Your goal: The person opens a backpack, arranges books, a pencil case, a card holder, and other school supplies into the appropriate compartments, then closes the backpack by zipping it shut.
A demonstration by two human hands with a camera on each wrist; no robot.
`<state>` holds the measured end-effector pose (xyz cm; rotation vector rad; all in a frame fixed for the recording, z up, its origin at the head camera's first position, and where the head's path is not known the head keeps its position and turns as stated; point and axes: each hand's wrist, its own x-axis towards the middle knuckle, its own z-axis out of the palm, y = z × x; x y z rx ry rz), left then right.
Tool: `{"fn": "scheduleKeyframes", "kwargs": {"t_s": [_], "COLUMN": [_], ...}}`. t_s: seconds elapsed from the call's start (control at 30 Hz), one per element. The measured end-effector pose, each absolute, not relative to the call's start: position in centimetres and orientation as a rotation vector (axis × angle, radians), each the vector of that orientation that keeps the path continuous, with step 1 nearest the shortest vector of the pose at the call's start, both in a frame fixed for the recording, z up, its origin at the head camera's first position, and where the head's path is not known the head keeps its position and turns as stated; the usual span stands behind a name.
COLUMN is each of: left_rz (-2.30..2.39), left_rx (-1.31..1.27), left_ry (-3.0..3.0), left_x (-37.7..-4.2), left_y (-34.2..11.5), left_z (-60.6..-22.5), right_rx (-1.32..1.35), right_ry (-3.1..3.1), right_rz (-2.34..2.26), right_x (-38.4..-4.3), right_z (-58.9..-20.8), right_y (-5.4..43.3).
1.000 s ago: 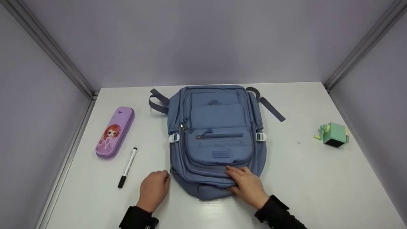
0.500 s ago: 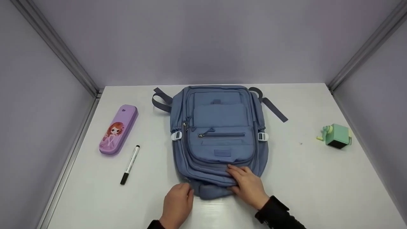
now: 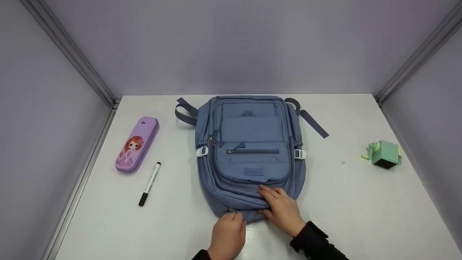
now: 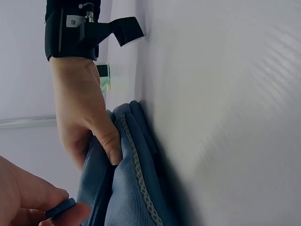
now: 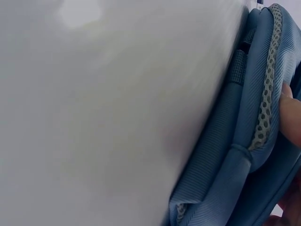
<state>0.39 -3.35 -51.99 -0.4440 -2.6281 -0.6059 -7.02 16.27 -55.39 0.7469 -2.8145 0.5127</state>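
Since a second ago, the left hand (image 3: 227,234) is being drawn rightward, from the lower left side of the blue backpack (image 3: 252,130) round to its bottom edge; the zipper pull (image 4: 60,207) is being carried along.

Left to right: the purple pencil case (image 3: 139,144), cartoon girl printed on its lid, and the black-capped marker (image 3: 150,184) just beside it are being supported by the white table (image 3: 346,206). Pull tab is being pinched by the left hand, fingers curled. Bag is being held mid-table, front pockets up. Its lower edge is being gripped by the right hand (image 3: 283,213), fabric caught between thumb and fingers. Far right, the green crank pencil sharpener (image 3: 385,154) is being left untouched.
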Motion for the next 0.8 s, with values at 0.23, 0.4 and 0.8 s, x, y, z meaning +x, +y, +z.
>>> {"fn": "scheduleKeyframes", "kwargs": {"t_s": [0.23, 0.4, 0.8], "left_rz": [-0.597, -0.566, -0.631], "left_rx": [-0.517, -0.600, -0.653], "left_ry": [-2.664, -2.622, -2.583], "left_x": [0.4, -0.2, -0.8], "left_y": [-1.3, 0.1, -4.0], "left_z": [-52.0, -52.4, -53.0], "right_rx": [0.762, 0.776, 0.854], "right_ry": [-2.824, -2.822, -2.601], "right_rz": [0.515, 0.526, 0.740], "right_x": [-7.1, -7.1, -6.6], "right_z": [-55.3, -55.4, -55.4], "right_y": [16.3, 16.5, 17.8]}}
